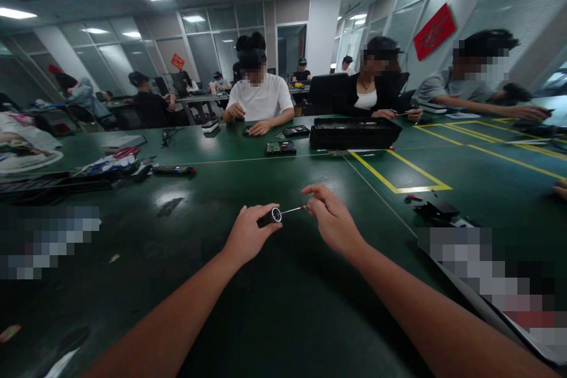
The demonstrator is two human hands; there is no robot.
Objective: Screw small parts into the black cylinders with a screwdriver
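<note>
Near the middle of the green table (pixel 283 283), my left hand (pixel 250 233) grips a dark cylindrical object (pixel 270 217) between thumb and fingers. Its round end, with a bright silver ring, faces right and up. My right hand (pixel 332 218) pinches the reddish handle of a thin screwdriver (pixel 292 210), index finger raised above it. The metal shaft points left, and its tip is at or very close to the ringed end; whether it touches cannot be made out. Both hands are held above the table surface.
Across the table are a black tray (pixel 354 133), a green circuit board device (pixel 280 148) and several seated people. A dark pen-like tool (pixel 173 170) and red-handled scissors (pixel 127 152) lie left. Dark parts (pixel 436 209) and a blurred-out screen sit right. Yellow tape (pixel 398 190) marks the table.
</note>
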